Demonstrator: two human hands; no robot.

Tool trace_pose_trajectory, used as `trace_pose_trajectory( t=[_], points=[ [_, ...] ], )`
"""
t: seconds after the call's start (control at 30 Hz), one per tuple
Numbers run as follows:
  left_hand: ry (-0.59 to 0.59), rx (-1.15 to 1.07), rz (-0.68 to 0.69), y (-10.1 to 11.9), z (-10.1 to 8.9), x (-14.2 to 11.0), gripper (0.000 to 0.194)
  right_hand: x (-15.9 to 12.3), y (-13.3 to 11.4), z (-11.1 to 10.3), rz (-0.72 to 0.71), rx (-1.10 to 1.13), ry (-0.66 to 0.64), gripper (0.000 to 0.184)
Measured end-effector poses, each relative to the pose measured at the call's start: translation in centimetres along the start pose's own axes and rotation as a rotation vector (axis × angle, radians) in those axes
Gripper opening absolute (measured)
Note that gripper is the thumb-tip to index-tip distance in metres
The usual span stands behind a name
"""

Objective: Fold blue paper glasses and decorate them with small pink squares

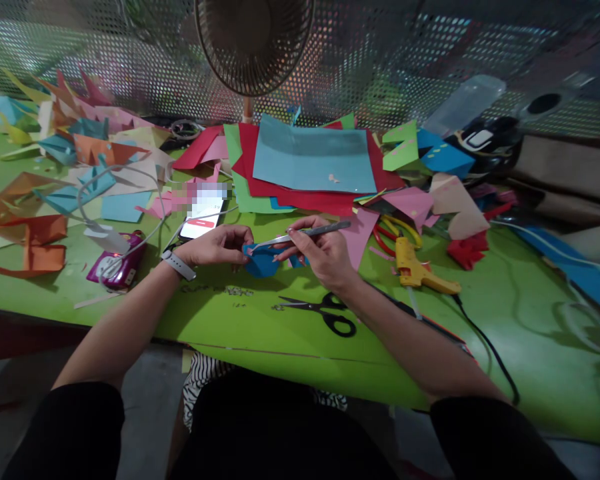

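Left hand is pinching blue paper, probably keeping it steady; right hand is gripping tweezers pen-style, likely for fine control, tips pointing toward left thumb.

No readable words or numbers — the phone screen partly pixelated, its remaining marks too small.

The black top has loose, elbow-length sleeves, and a pale band (watch-like) circles the left wrist.
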State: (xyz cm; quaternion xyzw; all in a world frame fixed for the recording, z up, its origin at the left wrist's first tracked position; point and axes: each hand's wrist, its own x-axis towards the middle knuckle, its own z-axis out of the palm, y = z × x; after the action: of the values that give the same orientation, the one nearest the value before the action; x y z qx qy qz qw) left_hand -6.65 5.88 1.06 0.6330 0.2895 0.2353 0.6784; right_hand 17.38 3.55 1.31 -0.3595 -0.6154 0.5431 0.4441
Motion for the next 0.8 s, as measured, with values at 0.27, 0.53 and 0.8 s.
trace_pose_trajectory(
  t=[0.27, 0.53, 0.8],
  points=[
    [-0.003, -0.019, -0.008, -0.1, -0.2, 0.1, 0.022, -0.1, -0.3, 0.4, 0.0, 0.015, 0.05, 0.032],
    [0.001, -0.015, -0.004, -0.3, -0.3, 0.1, 0.019, -0.3, -0.7, 0.9, 0.023, 0.043, 0.096, 0.034],
    [0.015, -0.016, -0.012, -0.3, -0.3, 0.1, 0.018, -0.4, -0.2, 1.1, 0.038, 0.036, 0.132, 0.034]
  ],
)
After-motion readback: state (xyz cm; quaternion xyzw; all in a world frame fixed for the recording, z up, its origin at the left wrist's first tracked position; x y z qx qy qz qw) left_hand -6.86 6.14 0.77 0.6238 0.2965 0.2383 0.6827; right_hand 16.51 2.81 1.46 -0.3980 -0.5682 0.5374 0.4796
